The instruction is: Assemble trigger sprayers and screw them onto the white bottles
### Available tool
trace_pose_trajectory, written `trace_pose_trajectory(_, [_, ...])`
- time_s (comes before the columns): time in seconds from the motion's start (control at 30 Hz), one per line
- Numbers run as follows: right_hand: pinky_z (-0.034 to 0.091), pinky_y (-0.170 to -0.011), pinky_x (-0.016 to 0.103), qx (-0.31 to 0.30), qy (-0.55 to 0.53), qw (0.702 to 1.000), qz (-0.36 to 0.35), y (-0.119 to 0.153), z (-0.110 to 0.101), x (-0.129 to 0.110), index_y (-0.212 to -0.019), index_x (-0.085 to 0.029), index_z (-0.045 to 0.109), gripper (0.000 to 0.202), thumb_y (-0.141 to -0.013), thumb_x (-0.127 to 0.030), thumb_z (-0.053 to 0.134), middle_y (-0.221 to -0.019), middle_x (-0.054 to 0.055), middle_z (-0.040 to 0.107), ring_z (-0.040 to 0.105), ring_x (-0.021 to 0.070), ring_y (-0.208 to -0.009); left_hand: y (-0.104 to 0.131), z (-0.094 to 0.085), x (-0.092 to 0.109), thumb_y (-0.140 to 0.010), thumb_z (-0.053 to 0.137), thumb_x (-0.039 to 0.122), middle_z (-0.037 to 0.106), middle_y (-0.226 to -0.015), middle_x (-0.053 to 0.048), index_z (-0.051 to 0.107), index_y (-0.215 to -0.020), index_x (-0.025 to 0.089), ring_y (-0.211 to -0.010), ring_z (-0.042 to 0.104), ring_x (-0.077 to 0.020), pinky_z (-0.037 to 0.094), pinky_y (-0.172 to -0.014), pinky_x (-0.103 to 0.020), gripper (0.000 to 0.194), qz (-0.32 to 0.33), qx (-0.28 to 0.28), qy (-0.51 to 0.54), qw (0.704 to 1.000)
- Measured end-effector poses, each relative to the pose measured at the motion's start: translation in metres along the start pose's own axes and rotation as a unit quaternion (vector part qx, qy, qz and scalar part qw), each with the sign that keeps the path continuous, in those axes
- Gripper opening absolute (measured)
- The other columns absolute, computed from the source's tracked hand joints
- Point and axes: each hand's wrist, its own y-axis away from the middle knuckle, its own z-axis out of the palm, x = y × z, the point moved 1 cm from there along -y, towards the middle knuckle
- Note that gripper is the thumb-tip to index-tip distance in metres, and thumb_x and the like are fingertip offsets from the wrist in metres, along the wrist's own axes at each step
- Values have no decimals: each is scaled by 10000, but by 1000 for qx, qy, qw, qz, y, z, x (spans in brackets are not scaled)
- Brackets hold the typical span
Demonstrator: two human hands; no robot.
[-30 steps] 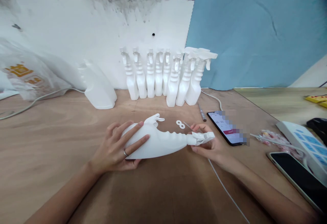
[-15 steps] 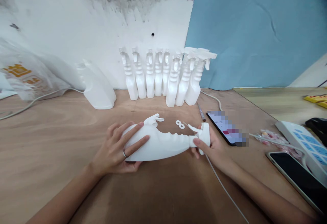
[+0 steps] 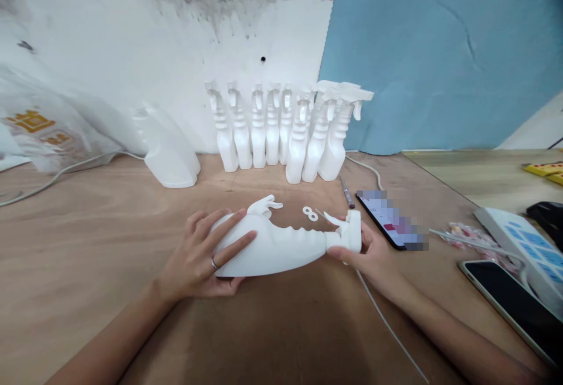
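A white spray bottle [image 3: 281,247] lies on its side above the wooden table, its neck pointing right. My left hand [image 3: 209,256], with a ring on one finger, is wrapped round the wide base end. At the neck, my right hand [image 3: 367,253] grips the trigger spray head [image 3: 350,230], the thumb along its near side. The head sits against the bottle's mouth; its lever points up and left. Just behind the bottle lies another white trigger head [image 3: 264,205], partly hidden. Beside it are small white ring-shaped washers [image 3: 310,213].
Several white spray bottles [image 3: 294,150] stand by the wall. A bottle without a head [image 3: 171,150] and a plastic bag [image 3: 48,127] are at left. To the right lie a pen-like tool [image 3: 347,193], a lit phone [image 3: 387,221], a dark phone [image 3: 510,303], a power strip [image 3: 523,250] and cables.
My right hand has shifted its grip on the spray head, the thumb moving down and left. The head has turned slightly. My left hand and the bottle have hardly moved.
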Motion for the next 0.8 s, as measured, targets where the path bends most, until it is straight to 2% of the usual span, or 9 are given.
trace_pose_trajectory(0.07, [510,-630,297,9,-21,999,30,-2,-2,3,-1052,-201,680,422,-714,-410,820,-794,18,709,621,169,-653,0,0,0,-745,706,445,476,-1477,-157,414,-1477,294,-1242,518,-404,373,-986,-568,803,-5,8,0,1000])
trace_pose_trajectory(0.17, [537,-710,318,-45,-52,997,42,-4,-2,3,-1163,-216,669,558,-661,-365,862,-946,41,732,660,190,-763,1,1,-1,-746,704,447,473,-1483,-141,415,-1475,310,-1248,516,-397,371,-993,-559,797,-8,7,-1,1000])
trace_pose_trajectory(0.23, [551,-747,342,-55,-30,997,42,-3,-2,-1,-1152,-222,676,583,-618,-326,886,-981,48,735,677,217,-825,2,1,-3,-739,710,438,473,-1482,-146,422,-1472,305,-1253,511,-402,369,-994,-565,798,-7,5,3,1000])
trace_pose_trajectory(0.37, [550,-661,339,-17,49,998,24,1,-2,-15,-918,-208,721,382,-597,-342,878,-850,42,740,667,224,-739,4,1,-5,-722,722,436,469,-1477,-165,439,-1461,281,-1262,496,-415,373,-995,-585,806,-1,-1,25,1000])
trace_pose_trajectory(0.5, [437,-473,276,-2,55,998,32,6,-1,-16,-753,-191,685,338,-559,-390,877,-598,-2,642,535,151,-509,3,1,-3,-711,728,451,450,-1484,-177,441,-1457,274,-1258,492,-414,385,-990,-589,819,13,3,46,999])
trace_pose_trajectory(0.7, [379,-469,258,9,-16,999,27,8,2,9,-721,-181,674,328,-635,-453,835,-588,-5,590,485,135,-525,2,0,2,-721,726,427,403,-1506,-193,414,-1468,292,-1249,487,-419,380,-987,-614,820,19,-3,25,999])
trace_pose_trajectory(0.8, [376,-499,257,3,-24,999,33,4,3,12,-706,-177,653,325,-698,-465,802,-583,-6,575,481,132,-546,1,-1,-2,-729,723,421,415,-1498,-183,409,-1464,306,-1249,493,-407,382,-995,-604,807,11,-14,27,999])
